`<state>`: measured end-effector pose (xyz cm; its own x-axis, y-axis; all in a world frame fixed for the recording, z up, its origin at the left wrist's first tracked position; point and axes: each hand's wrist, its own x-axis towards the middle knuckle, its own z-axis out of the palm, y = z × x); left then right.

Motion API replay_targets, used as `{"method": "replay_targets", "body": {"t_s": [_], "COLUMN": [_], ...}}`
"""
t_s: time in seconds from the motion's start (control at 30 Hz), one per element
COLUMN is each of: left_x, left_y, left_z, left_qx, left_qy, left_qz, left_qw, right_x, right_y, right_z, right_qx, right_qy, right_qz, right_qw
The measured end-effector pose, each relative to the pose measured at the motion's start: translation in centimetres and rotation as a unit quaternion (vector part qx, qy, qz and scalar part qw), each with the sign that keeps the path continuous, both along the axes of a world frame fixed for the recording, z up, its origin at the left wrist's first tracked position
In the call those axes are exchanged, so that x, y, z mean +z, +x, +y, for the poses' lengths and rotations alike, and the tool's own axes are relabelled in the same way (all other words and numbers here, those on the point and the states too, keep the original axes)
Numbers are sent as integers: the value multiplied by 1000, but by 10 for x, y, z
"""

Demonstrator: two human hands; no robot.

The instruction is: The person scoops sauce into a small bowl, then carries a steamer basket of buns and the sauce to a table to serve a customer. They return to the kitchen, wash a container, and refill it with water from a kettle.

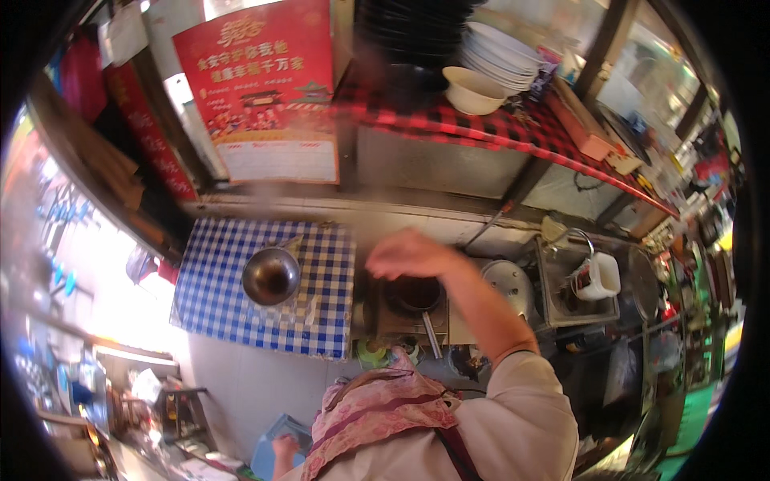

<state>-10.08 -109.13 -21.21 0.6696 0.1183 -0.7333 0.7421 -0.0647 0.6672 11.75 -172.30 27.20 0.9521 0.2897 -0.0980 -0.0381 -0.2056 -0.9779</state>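
Observation:
My right hand (406, 255) is raised over a dark pan (412, 293) on the cooker; it is blurred by motion, its fingers bent downward. Whether it pinches anything is too blurred to tell. The pan's metal handle (432, 335) points towards me. My left hand (286, 446) hangs low by my side, in front of a light blue plastic item (271, 445); I cannot tell whether it touches it. Left of the cooker, a metal bowl (271, 276) rests on a table with a blue-and-white checked cloth (210, 300).
A round metal lid (506, 282) lies right of the cooker, before a sink (550, 300) holding a white plastic container (601, 276). Above runs a shelf with red-and-black checked cloth (421, 123), bearing stacked white bowls (499, 57) and a cream bowl (475, 90). A red poster (264, 90) hangs behind.

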Motion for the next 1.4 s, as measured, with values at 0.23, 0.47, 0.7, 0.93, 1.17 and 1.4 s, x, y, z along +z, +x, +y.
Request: {"method": "replay_targets", "body": {"t_s": [0.23, 0.47, 0.7, 0.93, 1.17, 1.4], "left_x": [23, 15, 13, -10, -7, 32], "left_y": [152, 119, 33, -23, -3, -2], "left_z": [15, -62, -67, -51, -75, -92], "left_qx": [29, -158, -308, -290, -240, -180], "left_qy": [-36, 6, 195, 245, 194, 213], "left_qz": [-14, -2, -31, -40, -20, 26], "left_qw": [999, 987, 931, 924, 951, 960], "right_x": [192, 231, 228, 259, 261, 269], "right_y": [-27, 50, 97, 101, 105, 109], "right_z": [-230, -365, -389, -361, -357, -368], "right_qx": [-496, -477, -424, -509, -544, -533], "right_qy": [-96, -374, -550, -395, -243, -266], "right_qz": [-357, -399, -267, -89, -32, -62], "right_qw": [785, 688, 668, 760, 802, 801]}}
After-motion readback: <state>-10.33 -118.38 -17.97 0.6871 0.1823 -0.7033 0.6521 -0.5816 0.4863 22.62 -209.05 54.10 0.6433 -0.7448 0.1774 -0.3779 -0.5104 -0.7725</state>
